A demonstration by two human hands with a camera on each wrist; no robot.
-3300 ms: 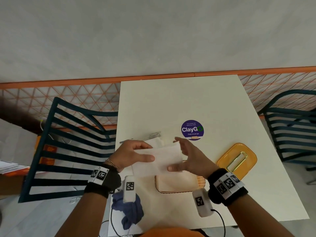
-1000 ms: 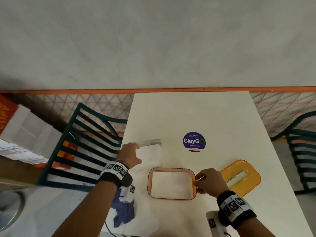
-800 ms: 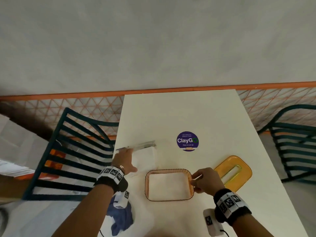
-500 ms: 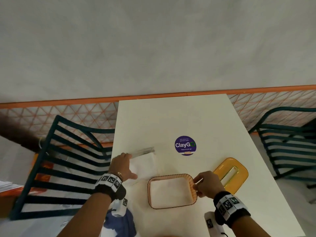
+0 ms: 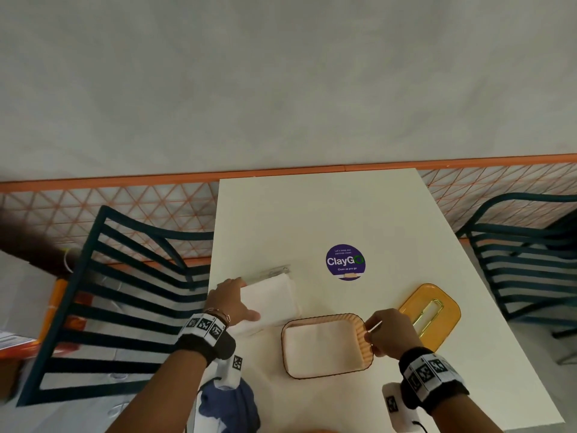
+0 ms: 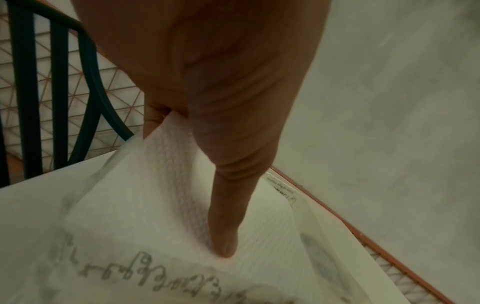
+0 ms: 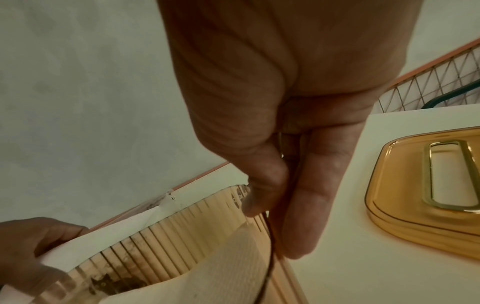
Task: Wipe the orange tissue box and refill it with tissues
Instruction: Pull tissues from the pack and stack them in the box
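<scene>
The left hand (image 5: 229,303) grips the tissue stack (image 5: 271,297) at the table's left edge; the orange tissue box (image 5: 326,345) lies just right (nearer), its rim seemingly pinched by the right hand (image 5: 392,334).

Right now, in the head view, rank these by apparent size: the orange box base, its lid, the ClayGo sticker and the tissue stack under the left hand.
1. orange box base, nearest the camera
2. tissue stack and lid: look alike; stack partly covered by the left hand
3. ClayGo sticker, clearly smallest
</scene>
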